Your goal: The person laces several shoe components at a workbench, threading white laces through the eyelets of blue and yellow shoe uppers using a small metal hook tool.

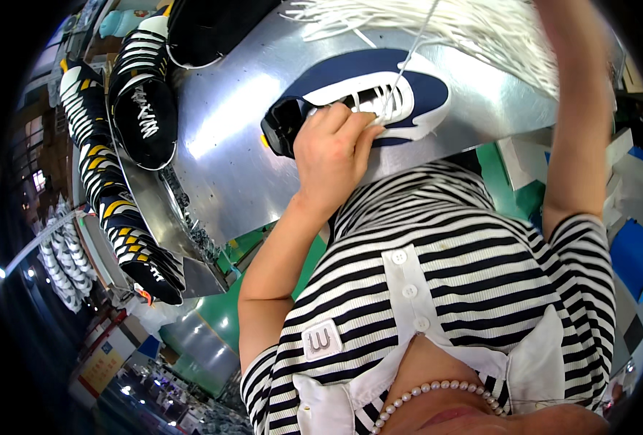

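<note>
Shoe point(368, 81) lies lengthwise left-to-right; our left hand point(334, 148), nearer, pinches lace point(405, 65) at its middle; right hand we cannot see.

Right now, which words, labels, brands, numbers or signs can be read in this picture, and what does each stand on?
White square patch on the black-and-white striped shirt: one grey letter-like mark, clear but not copied here.
Yellow-orange panel at lower left: marks too small and blurred to read.
Navy-and-white lace-up shoe at the left hand: no readable text on the parts showing.
</note>
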### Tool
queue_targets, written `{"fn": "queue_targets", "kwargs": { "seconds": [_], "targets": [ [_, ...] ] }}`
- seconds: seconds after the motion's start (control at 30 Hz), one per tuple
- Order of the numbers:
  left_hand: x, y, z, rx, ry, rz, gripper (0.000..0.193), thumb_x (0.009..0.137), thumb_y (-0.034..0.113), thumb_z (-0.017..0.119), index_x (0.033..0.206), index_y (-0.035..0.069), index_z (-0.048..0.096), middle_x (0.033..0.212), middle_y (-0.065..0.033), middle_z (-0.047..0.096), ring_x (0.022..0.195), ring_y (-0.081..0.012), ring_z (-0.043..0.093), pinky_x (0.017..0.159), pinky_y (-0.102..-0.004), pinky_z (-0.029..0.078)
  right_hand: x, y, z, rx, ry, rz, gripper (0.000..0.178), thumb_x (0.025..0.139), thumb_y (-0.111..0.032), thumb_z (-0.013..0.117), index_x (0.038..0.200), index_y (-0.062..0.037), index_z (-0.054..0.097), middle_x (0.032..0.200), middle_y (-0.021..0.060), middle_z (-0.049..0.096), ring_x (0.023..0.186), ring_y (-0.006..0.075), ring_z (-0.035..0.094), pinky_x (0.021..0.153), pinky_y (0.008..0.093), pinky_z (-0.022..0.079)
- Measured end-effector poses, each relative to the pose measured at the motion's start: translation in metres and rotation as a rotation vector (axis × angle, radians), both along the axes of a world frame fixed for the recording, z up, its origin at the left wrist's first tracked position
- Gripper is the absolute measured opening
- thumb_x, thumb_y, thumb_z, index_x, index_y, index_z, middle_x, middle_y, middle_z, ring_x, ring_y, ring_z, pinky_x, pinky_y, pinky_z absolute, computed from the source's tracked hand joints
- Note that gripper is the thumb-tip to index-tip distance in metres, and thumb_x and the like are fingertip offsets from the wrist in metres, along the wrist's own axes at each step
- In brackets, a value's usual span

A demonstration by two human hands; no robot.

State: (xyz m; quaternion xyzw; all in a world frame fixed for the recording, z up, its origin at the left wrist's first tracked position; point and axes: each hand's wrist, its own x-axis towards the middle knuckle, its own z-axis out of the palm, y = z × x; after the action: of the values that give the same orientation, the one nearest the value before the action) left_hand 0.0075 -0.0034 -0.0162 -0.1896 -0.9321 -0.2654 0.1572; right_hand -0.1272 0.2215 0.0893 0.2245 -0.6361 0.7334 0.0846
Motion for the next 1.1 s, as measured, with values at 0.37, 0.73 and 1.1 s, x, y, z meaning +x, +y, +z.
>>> {"fn": "queue_targets", "kwargs": {
  "seconds": [0.37, 0.73, 1.1],
  "targets": [
    [-0.009, -0.022, 0.014, 0.568, -0.633, 0.379, 0.059, 0.1, 0.039, 0.051, 0.139, -0.001, 0.033, 0.107, -0.0285, 0.065, 0.105, -0.0389, 0.064, 0.091, -0.0406, 0.048, 0.049, -0.045, -0.046, 0.063, -0.599, 0.64, 0.009, 0.083, -0.005, 0.067, 0.089, -0.0001, 0.069, 0.08, 0.0019, 0.066, 0.072, 0.0071, 0.057, 0.066, 0.0207, 0.045],
    [-0.016, -0.001, 0.005, 0.59, -0.432, 0.478, 0.047, 0.087, 0.037, 0.07, 0.12, 0.004, 0.06, 0.098, -0.0208, 0.067, 0.092, -0.0337, 0.062, 0.082, -0.0404, 0.049, 0.042, -0.064, -0.11, 0.505, -0.317, 0.307, 0.01, 0.089, -0.009, 0.065, 0.096, -0.0016, 0.066, 0.091, -0.0014, 0.057, 0.083, 0.0076, 0.053, 0.076, 0.0226, 0.042],
    [-0.016, -0.004, -0.004, 0.715, -0.369, 0.477, 0.04, 0.082, 0.029, 0.076, 0.109, 0.002, 0.064, 0.088, -0.0141, 0.07, 0.084, -0.0258, 0.063, 0.078, -0.0354, 0.05, 0.046, -0.053, -0.09, 0.384, -0.502, 0.516, 0.011, 0.093, -0.014, 0.059, 0.095, -0.0036, 0.062, 0.075, -0.0044, 0.057, 0.067, 0.0024, 0.045, 0.06, 0.0176, 0.035]
  ]
}}
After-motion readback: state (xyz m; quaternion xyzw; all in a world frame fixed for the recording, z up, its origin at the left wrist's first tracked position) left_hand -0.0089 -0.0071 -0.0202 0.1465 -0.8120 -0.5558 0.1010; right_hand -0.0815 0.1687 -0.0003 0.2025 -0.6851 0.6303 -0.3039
